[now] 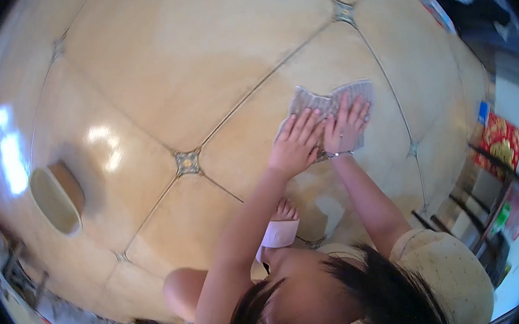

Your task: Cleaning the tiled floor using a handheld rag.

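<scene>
A grey, striped-looking cloth [305,101] lies spread on the glossy beige tiled floor [242,45]. Both my hands rest flat on it, side by side. My left hand [297,144] covers the cloth's left part, its fingers stretched out and pointing up and to the right. On the right part lies my right hand [344,130], fingers extended, with a ring and a thin bracelet showing. Neither hand grips the cloth; the palms hide its middle.
My foot in a pale pink sandal [280,232] stands just below my left hand. At the left is an oblong cream bin [70,184]. Along the right edge are a dark-barred piece of furniture [467,206] and a red and gold item [500,141]. Dark bundled things [476,13] lie top right.
</scene>
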Motion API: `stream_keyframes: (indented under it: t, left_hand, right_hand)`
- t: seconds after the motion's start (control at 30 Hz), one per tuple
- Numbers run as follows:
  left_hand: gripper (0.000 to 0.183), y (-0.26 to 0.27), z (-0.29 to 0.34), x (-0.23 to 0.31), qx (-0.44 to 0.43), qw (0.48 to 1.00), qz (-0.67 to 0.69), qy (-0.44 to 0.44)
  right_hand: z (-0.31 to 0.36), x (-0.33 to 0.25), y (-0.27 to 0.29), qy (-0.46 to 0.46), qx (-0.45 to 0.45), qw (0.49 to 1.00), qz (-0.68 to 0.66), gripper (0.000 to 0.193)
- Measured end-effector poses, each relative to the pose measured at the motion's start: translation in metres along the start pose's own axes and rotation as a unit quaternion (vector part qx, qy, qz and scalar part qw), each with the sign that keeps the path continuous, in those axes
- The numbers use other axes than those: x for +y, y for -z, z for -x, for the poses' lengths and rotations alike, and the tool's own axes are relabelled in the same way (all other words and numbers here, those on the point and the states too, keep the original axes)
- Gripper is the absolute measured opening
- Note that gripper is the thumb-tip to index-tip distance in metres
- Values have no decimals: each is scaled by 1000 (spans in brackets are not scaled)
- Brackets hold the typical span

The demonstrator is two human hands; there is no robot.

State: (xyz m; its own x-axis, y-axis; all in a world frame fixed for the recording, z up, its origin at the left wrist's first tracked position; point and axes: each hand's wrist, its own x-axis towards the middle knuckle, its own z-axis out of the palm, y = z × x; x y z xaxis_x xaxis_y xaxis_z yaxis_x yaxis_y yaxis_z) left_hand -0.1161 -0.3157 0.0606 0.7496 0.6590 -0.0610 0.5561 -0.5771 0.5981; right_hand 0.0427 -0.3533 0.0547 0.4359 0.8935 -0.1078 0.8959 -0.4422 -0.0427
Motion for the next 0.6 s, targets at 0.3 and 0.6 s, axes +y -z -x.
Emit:
stream_keyframes:
  t: [0.3, 0.6]
  left_hand:
    - [73, 21, 17, 30, 68, 998, 11, 4]
    - [76, 113, 53, 20, 82, 996, -37, -3]
  right_hand:
    - [5, 11, 24, -14, 30, 996, 78, 66]
    - [-1, -62, 90, 97, 70, 993, 3, 64]
